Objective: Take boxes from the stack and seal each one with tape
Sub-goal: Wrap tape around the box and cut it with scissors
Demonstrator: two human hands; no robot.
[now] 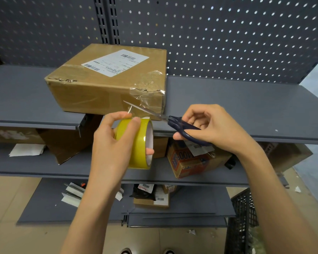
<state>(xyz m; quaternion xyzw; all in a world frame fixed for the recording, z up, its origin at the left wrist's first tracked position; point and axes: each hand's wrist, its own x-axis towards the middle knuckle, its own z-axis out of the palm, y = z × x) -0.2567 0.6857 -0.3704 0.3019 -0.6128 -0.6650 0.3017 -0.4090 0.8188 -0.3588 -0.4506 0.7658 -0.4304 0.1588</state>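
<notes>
**Cutting the tape strip at the front face of a box**

A brown cardboard box with a white shipping label (106,77) rests on the top grey metal shelf (246,110), at 11 o'clock from the hands. Clear tape (147,88) already wraps its near right corner and runs down towards the roll. The left hand (116,142) curls its fingers and thumb around a yellow-tinted roll of packing tape (136,143), holding it just below the shelf's front lip. The right hand (206,129) grips dark blue-handled scissors (173,123), whose blades, slightly parted, point to 10 o'clock across the strip.

Likely faults: slack in the strip would let it fold and stick to itself; an angled cut could leave a ragged end or nick the cardboard; the left thumb lies near the blades. The box overhangs the shelf edge a little, so a hard pull on the tape could drag it forward.

Open shelf lies at 3 o'clock; the perforated back panel (228,43) bounds the far side.
</notes>
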